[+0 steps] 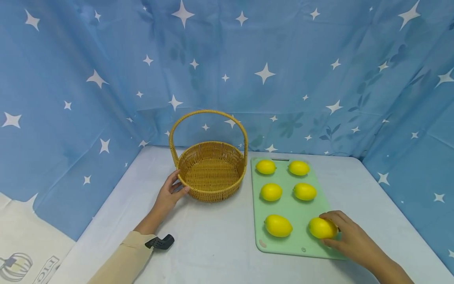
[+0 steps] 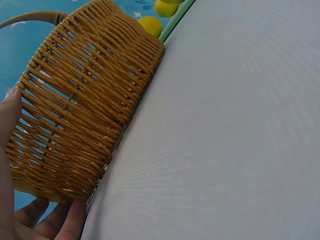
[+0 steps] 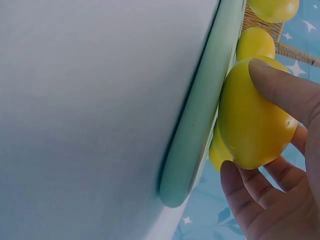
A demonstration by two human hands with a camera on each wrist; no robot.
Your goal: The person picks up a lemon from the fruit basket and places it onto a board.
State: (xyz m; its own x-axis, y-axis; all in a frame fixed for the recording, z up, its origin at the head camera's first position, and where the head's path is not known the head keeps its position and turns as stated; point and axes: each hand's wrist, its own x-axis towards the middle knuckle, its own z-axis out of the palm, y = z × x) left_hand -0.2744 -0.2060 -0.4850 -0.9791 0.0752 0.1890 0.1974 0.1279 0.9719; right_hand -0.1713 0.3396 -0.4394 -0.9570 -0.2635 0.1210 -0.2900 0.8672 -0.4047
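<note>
A wicker basket [image 1: 213,194] with a tall arched handle stands at the back of the white table, nothing inside it. At its left front side, my left hand [image 1: 169,195] holds it, thumb and fingers spread round the outer wall [image 2: 85,100]. Several yellow lemons [image 1: 278,226] lie in two columns on a pale green cutting board [image 1: 294,213] to the right. My right hand [image 1: 345,234] grips the front right lemon [image 1: 320,228] between thumb and fingers. In the right wrist view, this lemon [image 3: 255,117] shows close beside the board's edge [image 3: 192,135].
A blue curtain [image 1: 220,59] with white stars hangs behind and at both sides of the table. White tabletop [image 1: 213,244] lies in front of the basket. A black strap piece [image 1: 160,241] sits at the left sleeve cuff.
</note>
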